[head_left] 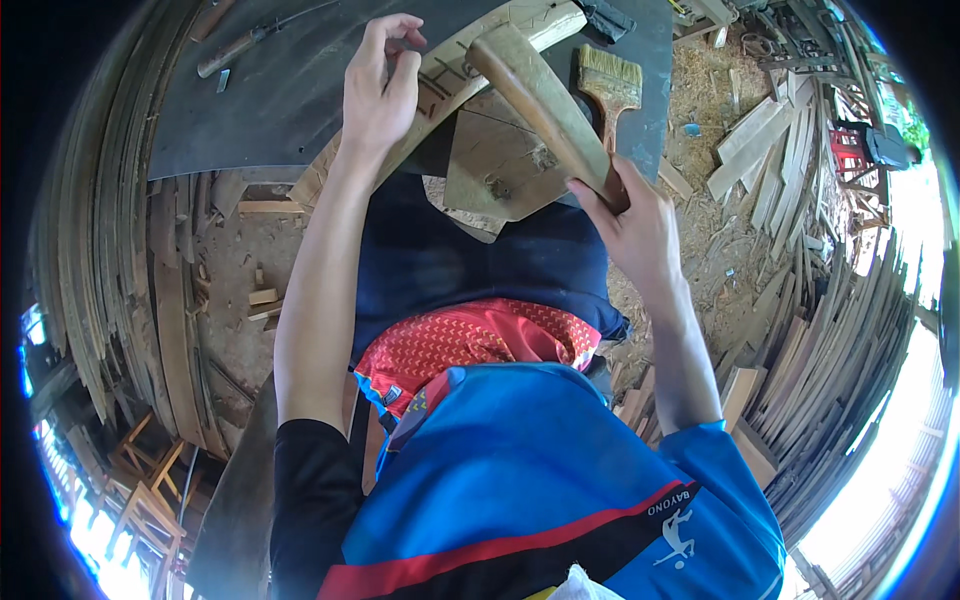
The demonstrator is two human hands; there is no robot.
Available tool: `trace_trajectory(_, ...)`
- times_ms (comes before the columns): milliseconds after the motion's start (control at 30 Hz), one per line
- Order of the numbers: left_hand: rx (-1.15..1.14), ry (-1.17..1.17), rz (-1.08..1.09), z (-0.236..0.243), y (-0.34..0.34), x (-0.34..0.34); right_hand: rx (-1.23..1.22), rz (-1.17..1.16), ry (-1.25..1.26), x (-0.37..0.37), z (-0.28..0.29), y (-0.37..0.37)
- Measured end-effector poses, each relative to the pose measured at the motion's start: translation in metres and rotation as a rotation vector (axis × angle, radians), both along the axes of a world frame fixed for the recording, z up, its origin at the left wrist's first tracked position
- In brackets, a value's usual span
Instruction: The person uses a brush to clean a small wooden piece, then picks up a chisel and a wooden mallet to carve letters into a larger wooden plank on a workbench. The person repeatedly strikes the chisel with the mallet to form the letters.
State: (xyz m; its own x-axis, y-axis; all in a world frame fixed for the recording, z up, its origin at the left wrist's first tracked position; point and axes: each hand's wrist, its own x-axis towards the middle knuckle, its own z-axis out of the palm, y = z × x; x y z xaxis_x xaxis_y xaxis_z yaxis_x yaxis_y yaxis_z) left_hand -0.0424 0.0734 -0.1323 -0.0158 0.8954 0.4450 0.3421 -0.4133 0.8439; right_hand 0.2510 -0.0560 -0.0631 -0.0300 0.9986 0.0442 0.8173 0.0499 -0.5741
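Observation:
My right hand [640, 225] is wrapped round the lower end of a short, curved wooden piece [535, 100], its thumb along the near side. The piece slants up and left over the dark worktable. My left hand [383, 90] is raised beside it, fingers loosely bent and the thumb apart, with nothing plainly held. Below both lies a longer curved wooden piece [550, 22] with dark hand-drawn marks, partly hidden by my left arm and the held piece. A flat, angular wooden board [490, 165] with a dark knot sits at the table's near edge, above my lap.
The dark tabletop [250, 110] bears a paintbrush [609, 82] with pale bristles at the right and a slim wood-handled tool [235, 50] at the far left. Stacked planks [95, 250] line the left side. More boards and shavings cover the floor [715, 190] on the right.

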Motion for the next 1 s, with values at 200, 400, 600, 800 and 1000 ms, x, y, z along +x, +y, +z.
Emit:
trace_trajectory(200,-0.025,-0.003,0.000,0.003,0.001,0.000,0.011,-0.083,-0.052,0.006,0.006,0.015)
trace_trajectory(400,0.045,-0.008,0.027,-0.002,0.001,-0.003,0.052,0.030,-0.085,0.016,0.003,0.011)
trace_trajectory(600,-0.056,-0.012,0.045,0.002,-0.003,-0.005,0.232,0.330,-0.067,0.012,0.005,0.003)
trace_trajectory(800,0.036,-0.040,0.050,-0.004,0.001,0.001,-0.043,0.195,0.033,-0.002,0.018,0.003)
trace_trajectory(1000,-0.064,0.051,0.028,0.004,-0.002,0.002,-0.017,-0.007,0.289,-0.008,0.015,0.009)
